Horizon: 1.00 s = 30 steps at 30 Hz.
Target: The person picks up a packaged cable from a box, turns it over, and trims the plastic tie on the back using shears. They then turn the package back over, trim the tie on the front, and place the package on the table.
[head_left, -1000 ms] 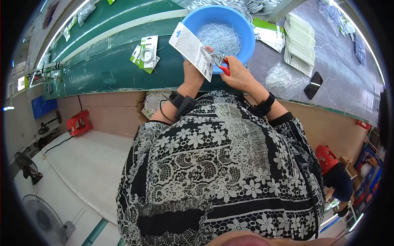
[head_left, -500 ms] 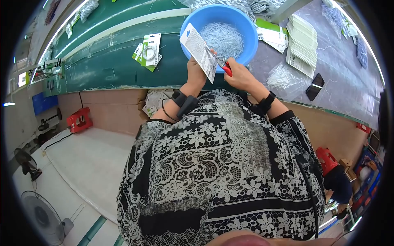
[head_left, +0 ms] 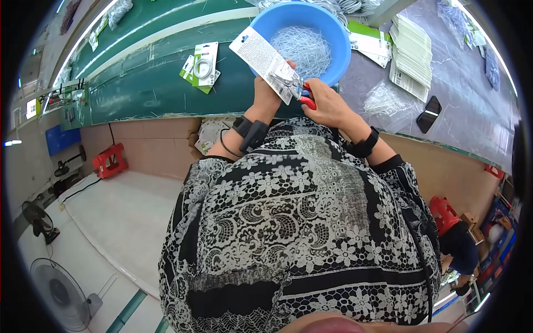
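Observation:
My left hand (head_left: 267, 93) holds a white printed card (head_left: 261, 54) from behind, tilted over the left rim of a blue basin (head_left: 340, 53). In my right hand (head_left: 328, 104) are pliers with red handles (head_left: 307, 102), their metal jaws lying against the lower right part of the card. Thin clear strips (head_left: 302, 51) fill the bottom of the basin. What the jaws grip is too small to tell.
Green and white cards with a coiled ring (head_left: 202, 69) lie on the green table (head_left: 133, 83) at left. Right of the basin are stacked cards (head_left: 412, 53), clear strips on plastic (head_left: 383, 101) and a black phone-like object (head_left: 429, 114). A person (head_left: 458, 248) is at lower right.
The card has turned to show more of its printed face, its upper end shifting left. The pliers have moved slightly down and now overlap the card's lower part.

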Tool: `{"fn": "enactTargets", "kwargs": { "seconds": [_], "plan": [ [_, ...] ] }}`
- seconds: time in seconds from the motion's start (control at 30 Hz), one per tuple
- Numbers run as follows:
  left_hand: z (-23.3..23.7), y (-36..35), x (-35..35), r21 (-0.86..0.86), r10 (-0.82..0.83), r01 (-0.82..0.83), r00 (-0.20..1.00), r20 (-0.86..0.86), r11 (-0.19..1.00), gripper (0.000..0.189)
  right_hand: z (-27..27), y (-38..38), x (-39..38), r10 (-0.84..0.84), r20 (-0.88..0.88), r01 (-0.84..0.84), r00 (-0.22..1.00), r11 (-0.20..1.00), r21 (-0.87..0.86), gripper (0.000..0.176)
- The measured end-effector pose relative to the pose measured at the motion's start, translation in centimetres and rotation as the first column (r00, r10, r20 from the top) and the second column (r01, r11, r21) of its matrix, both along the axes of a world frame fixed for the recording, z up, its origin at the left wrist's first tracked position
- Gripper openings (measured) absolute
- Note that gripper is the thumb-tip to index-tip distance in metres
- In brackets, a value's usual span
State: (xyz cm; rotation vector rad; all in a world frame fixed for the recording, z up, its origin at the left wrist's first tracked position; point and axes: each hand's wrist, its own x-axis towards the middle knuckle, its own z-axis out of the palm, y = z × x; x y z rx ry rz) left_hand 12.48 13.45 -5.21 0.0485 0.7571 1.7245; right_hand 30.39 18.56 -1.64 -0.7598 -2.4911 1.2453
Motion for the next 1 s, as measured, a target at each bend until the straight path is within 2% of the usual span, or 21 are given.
{"fn": "enactTargets", "kwargs": {
  "seconds": [0.13,0.27,0.37,0.4,0.5,0.53,0.6,0.63,0.7,0.73,0.8,0.87,0.9,0.97,1.0],
  "plan": [
    [-0.3,-0.2,-0.2,0.019,0.001,0.0,0.999,-0.035,1.0,0.04,-0.1,0.1,0.0,0.009,0.003,-0.009,1.0,1.0,0.002,0.045],
    [-0.9,-0.3,0.2,-0.018,0.009,-0.008,1.0,0.017,1.0,0.038,0.0,0.0,-0.3,0.008,-0.001,-0.008,1.0,1.0,0.019,0.043],
    [-1.2,-0.7,0.2,-0.037,0.037,-0.042,0.989,-0.141,0.998,0.036,-0.2,0.1,-0.5,0.01,0.018,-0.01,1.0,1.0,-0.006,0.041],
    [-1.7,-0.8,0.1,-0.037,0.037,-0.043,0.989,-0.141,0.998,0.036,-0.4,0.1,-0.5,0.014,0.041,-0.012,0.999,0.999,-0.036,0.04],
    [-4.1,-1.0,-0.5,-0.129,0.01,-0.094,0.842,-0.539,0.987,0.036,-1.5,0.6,-0.2,0.021,0.089,-0.01,0.996,0.992,-0.126,0.038],
    [-3.7,-1.1,-0.8,-0.128,0.011,-0.094,0.842,-0.539,0.987,0.036,-2.0,0.8,0.0,0.024,0.113,-0.003,0.993,0.982,-0.188,0.037],
    [-2.5,-1.2,-1.8,-0.262,-0.128,-0.026,0.825,-0.551,0.965,0.036,-2.4,1.1,0.6,0.027,0.139,0.008,0.99,0.969,-0.247,0.036],
    [-1.8,-1.3,-2.2,-0.329,-0.196,0.006,0.813,-0.548,0.944,0.037,-2.5,1.2,1.0,-0.034,0.143,0.073,0.989,0.958,-0.278,0.036],
    [-0.6,-1.6,-2.8,-0.321,-0.187,0.023,0.853,-0.488,0.947,0.035,-2.5,1.3,1.7,-0.15,0.16,0.197,0.976,0.92,-0.338,0.034],
    [-0.1,-1.9,-3.1,-0.314,-0.181,0.042,0.886,-0.427,0.948,0.033,-2.4,1.2,1.9,-0.149,0.165,0.198,0.975,0.92,-0.339,0.034],
    [0.7,-2.1,-3.1,-0.306,-0.176,0.061,0.915,-0.362,0.95,0.031,-1.6,1.3,2.0,-0.227,0.174,0.263,0.958,0.936,-0.231,0.035],
    [1.2,-2.1,-3.0,-0.2,-0.086,0.034,0.963,-0.256,0.979,0.035,-0.6,1.3,2.1,-0.267,0.176,0.297,0.947,0.939,-0.173,0.035],
    [1.3,-2.1,-2.9,-0.148,-0.043,0.013,0.98,-0.197,0.989,0.038,0.1,1.0,2.2,-0.265,0.179,0.28,0.947,0.958,-0.066,0.035],
    [1.4,-2.3,-2.7,-0.137,-0.023,-0.007,0.976,-0.215,0.991,0.04,1.0,0.5,2.1,-0.258,0.185,0.232,0.948,0.961,0.149,0.036],
    [1.4,-2.4,-2.6,-0.127,-0.005,-0.025,0.972,-0.236,0.992,0.043,1.0,0.4,2.0,-0.256,0.188,0.23,0.948,0.962,0.148,0.036]
  ]
}}
